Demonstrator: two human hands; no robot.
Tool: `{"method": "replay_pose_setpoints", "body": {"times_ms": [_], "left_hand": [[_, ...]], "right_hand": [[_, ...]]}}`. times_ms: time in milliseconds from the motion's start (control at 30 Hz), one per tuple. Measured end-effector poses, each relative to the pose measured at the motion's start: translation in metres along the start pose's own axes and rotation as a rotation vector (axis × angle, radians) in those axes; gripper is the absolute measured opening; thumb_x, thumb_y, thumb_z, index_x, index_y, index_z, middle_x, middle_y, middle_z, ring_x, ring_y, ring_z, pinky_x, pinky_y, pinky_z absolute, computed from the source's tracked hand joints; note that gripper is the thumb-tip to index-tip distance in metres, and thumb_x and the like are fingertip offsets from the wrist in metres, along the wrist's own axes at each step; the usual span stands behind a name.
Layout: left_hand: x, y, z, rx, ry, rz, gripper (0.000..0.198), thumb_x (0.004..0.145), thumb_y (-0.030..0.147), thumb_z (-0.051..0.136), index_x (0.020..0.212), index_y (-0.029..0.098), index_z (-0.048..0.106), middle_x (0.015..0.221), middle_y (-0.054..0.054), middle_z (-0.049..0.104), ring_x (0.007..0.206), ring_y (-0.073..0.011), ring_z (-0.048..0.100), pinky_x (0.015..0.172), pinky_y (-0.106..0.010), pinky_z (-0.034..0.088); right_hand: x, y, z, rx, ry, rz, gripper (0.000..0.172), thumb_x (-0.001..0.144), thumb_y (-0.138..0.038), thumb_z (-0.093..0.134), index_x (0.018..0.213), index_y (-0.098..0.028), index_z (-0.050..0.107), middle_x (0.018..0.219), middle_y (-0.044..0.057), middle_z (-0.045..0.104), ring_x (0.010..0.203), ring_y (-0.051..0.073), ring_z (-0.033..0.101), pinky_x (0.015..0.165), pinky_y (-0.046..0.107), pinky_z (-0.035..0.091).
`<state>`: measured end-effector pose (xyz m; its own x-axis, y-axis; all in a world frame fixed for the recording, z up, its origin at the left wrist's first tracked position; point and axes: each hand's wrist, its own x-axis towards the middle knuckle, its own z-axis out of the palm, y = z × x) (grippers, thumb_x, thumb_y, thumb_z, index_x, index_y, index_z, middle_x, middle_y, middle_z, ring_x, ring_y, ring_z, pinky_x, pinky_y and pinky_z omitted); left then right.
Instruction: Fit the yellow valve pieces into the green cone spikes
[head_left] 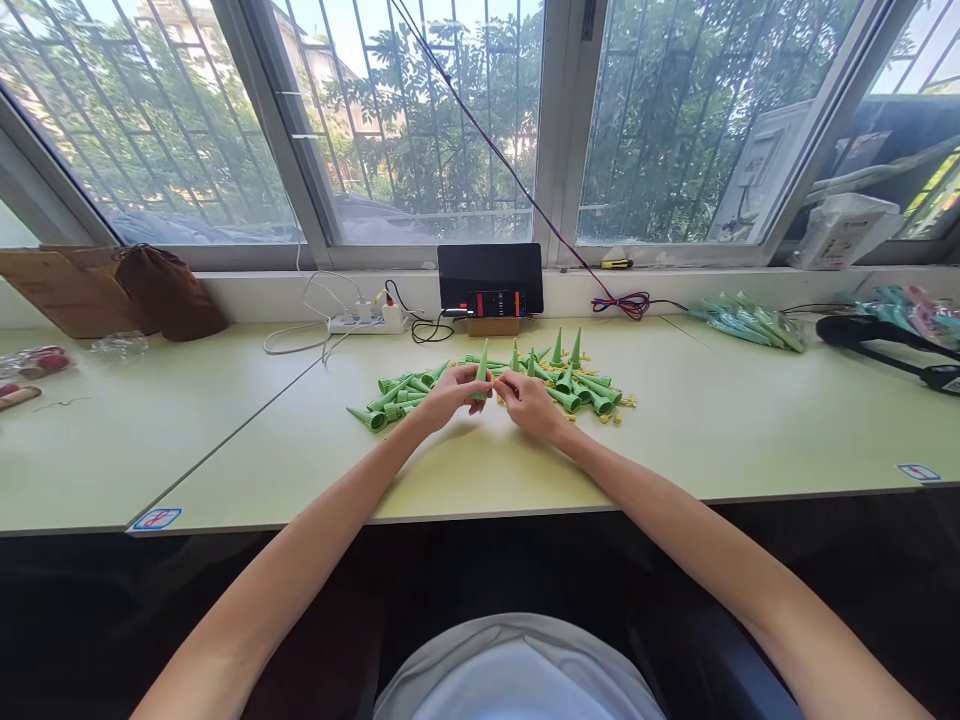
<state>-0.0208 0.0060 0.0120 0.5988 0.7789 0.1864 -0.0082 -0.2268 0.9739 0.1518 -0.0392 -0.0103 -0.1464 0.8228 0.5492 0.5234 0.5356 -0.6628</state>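
Note:
My left hand is closed round a green plastic cone, which stands upright with its tip pointing up. Close beside it, my right hand is pinched near the cone's side; a small yellowish piece seems to show at its fingertips, too small to name surely. To the left lies a heap of green cones on their sides. More green cones lie on the right, a few standing on end. Small yellow pieces are scattered among and around these.
Behind the cones, a phone leans on a dark tablet. A white power strip with cables sits at back left, near a brown bag. Bagged green cones and a black strap-like object lie right on the pale table.

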Motion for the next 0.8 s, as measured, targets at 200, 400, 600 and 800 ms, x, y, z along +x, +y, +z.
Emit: {"method": "replay_pose_setpoints", "body": {"times_ms": [200,400,600,800], "left_hand": [[-0.0001,0.0004,-0.0003,-0.010,-0.011,0.000,0.020,0.075,0.029,0.072,0.084,0.014,0.061,0.074,-0.002,0.057,0.067,-0.0131,0.057,0.052,-0.022,0.045],[-0.0005,0.0008,-0.0015,-0.035,-0.042,0.011,0.020,0.074,0.028,0.071,0.086,0.013,0.064,0.078,-0.003,0.056,0.071,-0.0138,0.057,0.055,-0.023,0.045],[-0.0020,0.0040,-0.0010,-0.039,-0.049,0.003,0.022,0.073,0.030,0.073,0.086,0.014,0.065,0.077,-0.003,0.057,0.072,-0.0140,0.058,0.056,-0.023,0.045],[-0.0025,0.0044,-0.0015,-0.027,-0.068,0.013,0.021,0.075,0.030,0.072,0.088,0.015,0.066,0.078,-0.002,0.059,0.073,-0.0136,0.057,0.057,-0.023,0.044]], "right_hand": [[0.0002,0.0006,-0.0003,0.016,-0.006,-0.009,0.029,0.094,-0.029,0.043,0.070,-0.018,0.054,0.062,-0.001,0.052,0.058,0.013,0.043,0.058,0.025,0.030],[0.0007,-0.0018,-0.0025,0.047,-0.034,0.018,0.030,0.093,-0.032,0.043,0.068,-0.019,0.053,0.061,-0.002,0.048,0.058,0.013,0.042,0.057,0.025,0.031],[0.0010,-0.0009,-0.0028,0.110,-0.068,0.079,0.036,0.094,-0.038,0.042,0.063,-0.021,0.045,0.052,-0.003,0.043,0.052,0.013,0.039,0.053,0.025,0.030],[0.0006,0.0005,-0.0029,0.155,-0.083,0.085,0.039,0.096,-0.042,0.040,0.063,-0.021,0.043,0.050,-0.004,0.042,0.049,0.012,0.038,0.051,0.025,0.028]]}}
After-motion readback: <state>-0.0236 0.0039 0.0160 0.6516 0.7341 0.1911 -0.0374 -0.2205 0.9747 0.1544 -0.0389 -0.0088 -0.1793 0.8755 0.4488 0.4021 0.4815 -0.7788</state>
